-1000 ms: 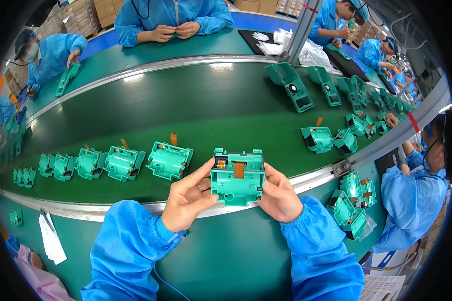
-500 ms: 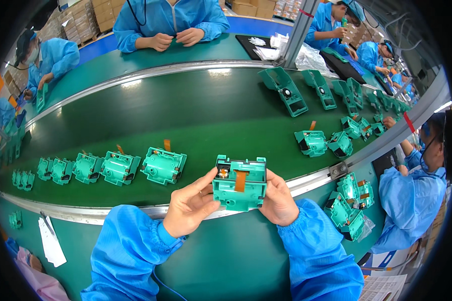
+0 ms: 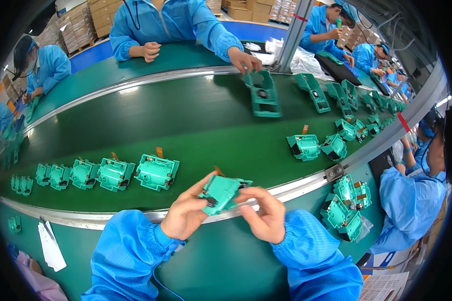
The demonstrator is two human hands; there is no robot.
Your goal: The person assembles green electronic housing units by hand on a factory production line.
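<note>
A green plastic housing (image 3: 221,192) with black parts is tilted above the front rail, its smooth face up. A bit of orange ribbon cable shows at its far edge. My left hand (image 3: 186,210) is closed round its left side, thumb on the near edge. At the right end of the housing, my right hand (image 3: 263,213) has its bent fingertips near or touching the edge. The thumb of that hand is spread apart, off the housing. Beyond my hands, a row of similar green housings (image 3: 156,171) with orange ribbon cables runs left along the green belt (image 3: 206,125).
A metal rail (image 3: 306,183) edges the belt. More housings (image 3: 304,146) lie to the right, and several stand on my table (image 3: 342,210) there. Across the belt a person's hand (image 3: 245,60) grips a long green casing (image 3: 265,95). A slanted post (image 3: 381,138) rises at right. White paper (image 3: 51,246) lies at left.
The housing has been turned over and tilted, moving slightly left. My right hand has loosened from its side. Across the belt, a person has reached out and taken hold of a long casing.
</note>
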